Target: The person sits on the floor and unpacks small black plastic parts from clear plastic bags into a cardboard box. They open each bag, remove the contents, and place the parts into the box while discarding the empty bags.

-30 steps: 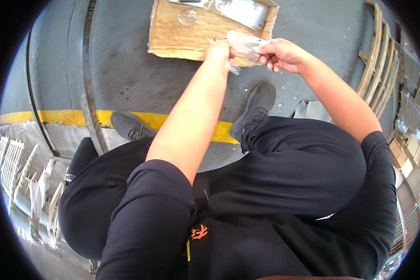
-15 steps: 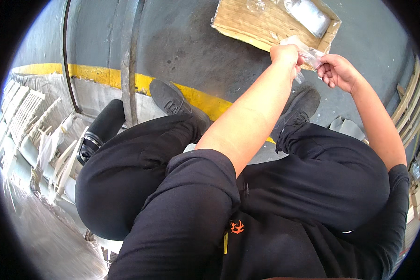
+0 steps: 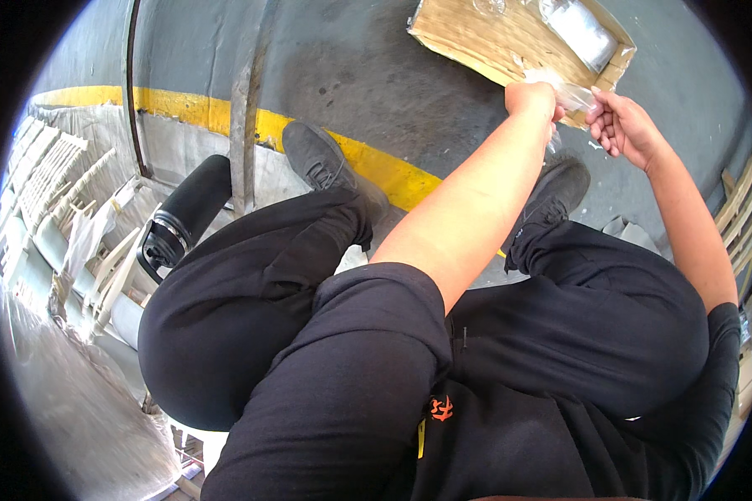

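A thin clear plastic bag (image 3: pixel 573 98) stretches between my two hands, near the front edge of a shallow cardboard box (image 3: pixel 476 43). My left hand (image 3: pixel 529 100) is closed on one end of it, its fingers partly hidden behind the back of the hand. Thumb and forefinger of my right hand (image 3: pixel 629 132) pinch the other end, while its other fingers curl loosely. Inside the box, toward its right side, lies a bundle of clear plastic (image 3: pixel 578 35). A smaller clear crumpled piece sits at its far edge.
A black bottle (image 3: pixel 194 199) with a carry loop stands left of my knee, beside a metal post (image 3: pixel 244 125). A yellow stripe (image 3: pixel 384 174) crosses the grey floor under my shoes. Plastic-wrapped goods (image 3: pixel 75 376) line the left; wooden slats (image 3: pixel 739 204) are at the right.
The whole view has shifted, so the box and my hands appear farther right. Both hands keep hold of the plastic bag, which looks drawn a little straighter between them.
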`<state>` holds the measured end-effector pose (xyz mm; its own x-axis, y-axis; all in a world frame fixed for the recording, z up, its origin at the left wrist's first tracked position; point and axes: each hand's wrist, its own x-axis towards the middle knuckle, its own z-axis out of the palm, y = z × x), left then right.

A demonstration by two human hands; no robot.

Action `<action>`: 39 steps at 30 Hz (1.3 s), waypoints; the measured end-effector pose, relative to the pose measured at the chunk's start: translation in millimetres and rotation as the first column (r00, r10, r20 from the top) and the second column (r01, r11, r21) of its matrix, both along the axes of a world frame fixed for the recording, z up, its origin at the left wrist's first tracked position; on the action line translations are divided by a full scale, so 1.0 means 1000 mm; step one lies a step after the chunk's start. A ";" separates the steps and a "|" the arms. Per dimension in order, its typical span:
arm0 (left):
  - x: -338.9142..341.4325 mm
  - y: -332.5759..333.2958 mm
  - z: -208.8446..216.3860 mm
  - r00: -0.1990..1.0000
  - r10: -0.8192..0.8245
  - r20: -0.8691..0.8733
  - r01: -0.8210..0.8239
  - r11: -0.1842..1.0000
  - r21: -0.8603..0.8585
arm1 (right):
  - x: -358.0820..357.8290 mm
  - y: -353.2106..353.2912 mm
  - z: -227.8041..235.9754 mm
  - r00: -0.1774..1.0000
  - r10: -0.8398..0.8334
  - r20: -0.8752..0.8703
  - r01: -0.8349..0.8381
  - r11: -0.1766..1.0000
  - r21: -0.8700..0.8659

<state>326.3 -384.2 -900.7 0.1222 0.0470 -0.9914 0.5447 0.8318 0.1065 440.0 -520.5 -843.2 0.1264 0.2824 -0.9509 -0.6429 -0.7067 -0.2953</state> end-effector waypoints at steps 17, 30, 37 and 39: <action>-0.001 0.009 -0.012 0.975 -0.097 0.200 0.118 0.989 -0.095 | 0.005 0.005 -0.012 0.995 0.094 0.022 -0.093 0.994 -0.051; 0.004 0.008 -0.002 0.939 -0.135 0.316 0.180 0.976 -0.119 | 0.009 0.000 -0.017 0.991 0.130 0.010 -0.131 0.991 0.022; 0.001 0.008 -0.011 0.938 -0.170 0.301 0.183 0.983 -0.014 | 0.011 0.005 -0.015 0.985 0.172 -0.011 -0.171 0.985 0.024; 0.000 0.008 -0.013 0.930 -0.166 0.328 0.190 0.981 -0.042 | 0.013 0.005 -0.016 0.983 0.177 -0.037 -0.177 0.984 0.011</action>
